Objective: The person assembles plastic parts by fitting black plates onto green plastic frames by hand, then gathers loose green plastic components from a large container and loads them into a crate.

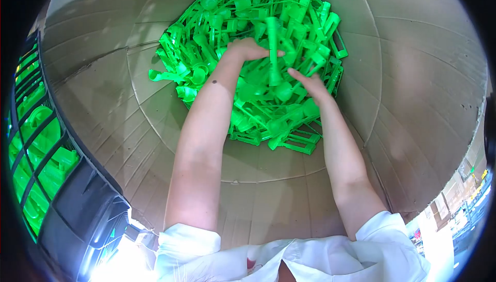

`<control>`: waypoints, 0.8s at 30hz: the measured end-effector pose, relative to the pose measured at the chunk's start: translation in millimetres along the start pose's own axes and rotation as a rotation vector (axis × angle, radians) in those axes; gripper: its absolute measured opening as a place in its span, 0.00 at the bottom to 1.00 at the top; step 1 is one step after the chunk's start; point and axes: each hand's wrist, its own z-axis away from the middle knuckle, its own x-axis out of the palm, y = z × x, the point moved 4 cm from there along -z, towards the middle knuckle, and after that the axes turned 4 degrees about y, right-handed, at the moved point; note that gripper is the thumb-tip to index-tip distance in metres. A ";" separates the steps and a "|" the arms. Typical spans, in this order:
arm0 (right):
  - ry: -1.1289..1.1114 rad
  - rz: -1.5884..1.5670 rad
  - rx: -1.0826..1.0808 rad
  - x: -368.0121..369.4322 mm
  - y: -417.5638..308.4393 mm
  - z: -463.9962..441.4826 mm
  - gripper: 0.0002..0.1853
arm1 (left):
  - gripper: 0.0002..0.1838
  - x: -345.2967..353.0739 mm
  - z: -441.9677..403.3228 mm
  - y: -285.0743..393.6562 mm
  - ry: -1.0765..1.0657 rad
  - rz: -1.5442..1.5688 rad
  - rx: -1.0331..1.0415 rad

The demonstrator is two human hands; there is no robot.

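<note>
Many bright green plastic parts [248, 122] lie heaped at the bottom of a deep, round cardboard container. My left hand [249, 49] is down over the middle of the heap. Its thumb stretches out to the right, while its other fingers are mostly hidden. A long green plastic part [273, 49] stands roughly upright in front of that thumb; no grip on it shows. On the right of the heap, my right hand [312, 84] has its thumb extended toward the left hand, with the remaining fingers partly hidden. Green parts between the hands look blurred.
The tall cardboard wall [418, 75] curves around both arms. Outside it at the left is a black slatted crate [77, 220] with more green plastic parts [44, 153] inside. Bright light glares at the lower left, and blurred shelves or goods appear at the lower right.
</note>
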 end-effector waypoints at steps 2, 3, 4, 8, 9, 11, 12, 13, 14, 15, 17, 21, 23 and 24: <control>0.005 -0.033 0.122 1.1 11.6 -4.1 0.46 | 0.61 0.3 7.5 5.3 0.096 -0.038 -0.002; 0.036 -0.038 0.069 1.9 35.4 -21.2 0.47 | 0.61 3.7 7.6 -2.3 0.110 -0.158 -0.047; 0.045 -0.126 0.086 5.8 42.2 -26.1 0.49 | 0.61 16.7 0.6 -12.4 0.172 -0.049 -0.056; -0.205 -0.397 0.202 21.7 10.0 3.9 0.52 | 0.60 37.0 23.2 -11.0 0.218 0.474 -0.122; -0.252 -0.403 0.181 24.9 6.5 6.3 0.52 | 0.60 38.2 29.8 -8.5 0.189 0.543 -0.124; -0.348 -0.409 0.141 30.1 0.3 15.4 0.53 | 0.55 37.8 52.5 -2.5 0.197 0.673 -0.083; -0.321 -0.359 0.113 29.8 -5.0 22.2 0.52 | 0.54 32.9 68.0 1.0 0.239 0.782 -0.019; -0.296 -0.311 0.084 31.1 -11.7 32.5 0.52 | 0.54 27.4 88.1 3.1 0.284 0.887 0.046; -0.273 -0.264 0.055 33.1 -18.6 43.8 0.51 | 0.54 21.9 110.2 4.6 0.329 0.991 0.113; -0.301 -0.243 0.033 36.2 -30.3 57.0 0.51 | 0.47 19.4 129.6 6.4 0.340 1.053 0.033; -0.357 -0.193 -0.014 36.2 -62.7 82.1 0.49 | 0.44 8.2 161.2 14.6 0.402 1.117 0.113; -0.434 -0.105 -0.209 24.1 -133.4 159.5 0.46 | 0.34 -12.5 216.9 42.5 0.549 1.163 0.247; -0.497 -0.081 -0.310 10.5 -167.3 207.1 0.42 | 0.36 -35.6 273.7 75.9 0.632 1.163 0.306; -0.466 -0.028 -0.343 1.6 -179.3 230.5 0.41 | 0.36 -41.2 301.2 91.7 0.664 1.298 0.348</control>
